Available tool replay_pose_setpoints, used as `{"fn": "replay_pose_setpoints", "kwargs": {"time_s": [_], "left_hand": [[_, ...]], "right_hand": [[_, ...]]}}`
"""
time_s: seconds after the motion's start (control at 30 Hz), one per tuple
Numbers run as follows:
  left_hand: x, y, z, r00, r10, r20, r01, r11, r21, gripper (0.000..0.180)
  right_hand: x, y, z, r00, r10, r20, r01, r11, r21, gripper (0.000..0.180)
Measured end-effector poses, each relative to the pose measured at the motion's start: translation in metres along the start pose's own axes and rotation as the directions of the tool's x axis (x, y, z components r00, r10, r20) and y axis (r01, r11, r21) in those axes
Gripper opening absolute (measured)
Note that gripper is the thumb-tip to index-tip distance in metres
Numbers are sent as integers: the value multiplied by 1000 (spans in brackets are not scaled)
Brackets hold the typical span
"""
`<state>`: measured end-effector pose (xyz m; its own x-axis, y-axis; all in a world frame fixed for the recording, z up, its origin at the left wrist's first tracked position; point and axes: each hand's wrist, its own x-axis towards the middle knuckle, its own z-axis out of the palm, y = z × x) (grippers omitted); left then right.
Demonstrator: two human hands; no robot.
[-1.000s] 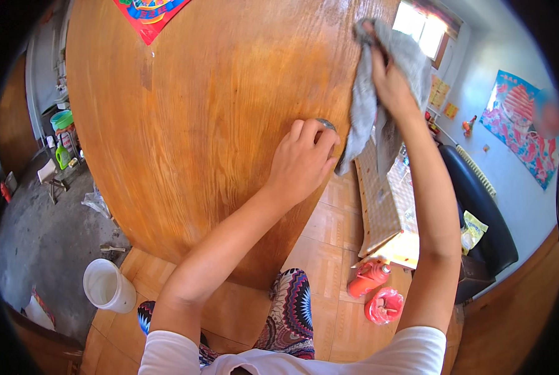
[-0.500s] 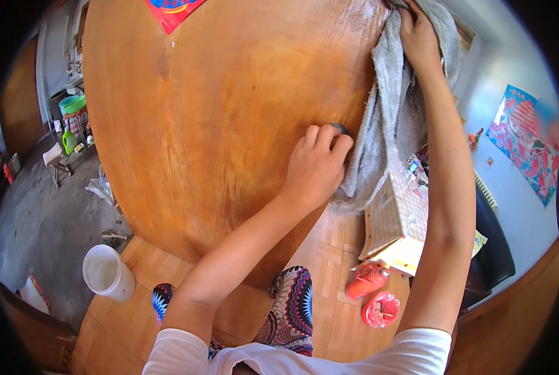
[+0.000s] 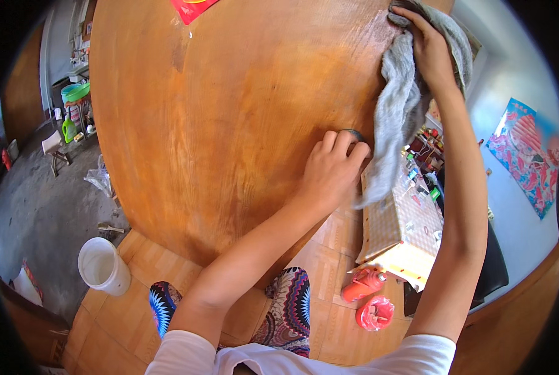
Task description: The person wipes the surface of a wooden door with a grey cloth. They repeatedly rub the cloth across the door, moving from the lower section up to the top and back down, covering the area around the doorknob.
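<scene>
A large brown wooden door (image 3: 229, 125) fills the middle of the view, with wet-looking streaks on its surface. My left hand (image 3: 332, 167) is closed around a dark round knob (image 3: 354, 134) near the door's right edge; most of the knob is hidden by the fingers. Higher up, my right hand (image 3: 433, 55) presses a grey towel (image 3: 397, 94) against the door's upper right part. Its fingers bend over the cloth, and a long end of the towel hangs down past the knob.
On the tiled floor stand a white bucket (image 3: 104, 267) at left, a red bottle (image 3: 364, 284) and a red-lined bin (image 3: 375, 313) at right. Behind the door's edge is a cluttered table with a checked cloth (image 3: 392, 228). A small stool (image 3: 53, 147) stands far left.
The view has shifted a little, so the door sits farther right. My right hand is slightly lower with the towel, whose hanging end has swung and narrowed. My left hand stays on the knob.
</scene>
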<state>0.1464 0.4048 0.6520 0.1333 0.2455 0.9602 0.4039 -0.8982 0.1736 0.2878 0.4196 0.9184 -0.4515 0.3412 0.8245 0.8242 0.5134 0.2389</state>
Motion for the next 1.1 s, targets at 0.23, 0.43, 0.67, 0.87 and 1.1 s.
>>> {"fn": "replay_pose_setpoints", "kwargs": {"time_s": [0.23,0.43,0.67,0.87,1.1], "left_hand": [[4,3,6,999,21,-40,-17,995,95,32],[5,7,9,999,-16,39,15,1000,22,34],[6,11,14,997,8,-79,-3,998,67,19],[7,12,14,999,13,-43,-11,999,53,25],[8,2,2,1000,0,21,-2,997,83,31]], "right_hand": [[-95,-7,54,826,-356,438,504,814,-289,37],[-16,34,8,961,-274,29,274,961,-22,41],[-77,-35,68,745,-466,477,561,825,-70,34],[-15,-11,18,907,-409,97,418,854,-309,42],[-33,-51,59,816,-317,483,331,942,60,28]]}}
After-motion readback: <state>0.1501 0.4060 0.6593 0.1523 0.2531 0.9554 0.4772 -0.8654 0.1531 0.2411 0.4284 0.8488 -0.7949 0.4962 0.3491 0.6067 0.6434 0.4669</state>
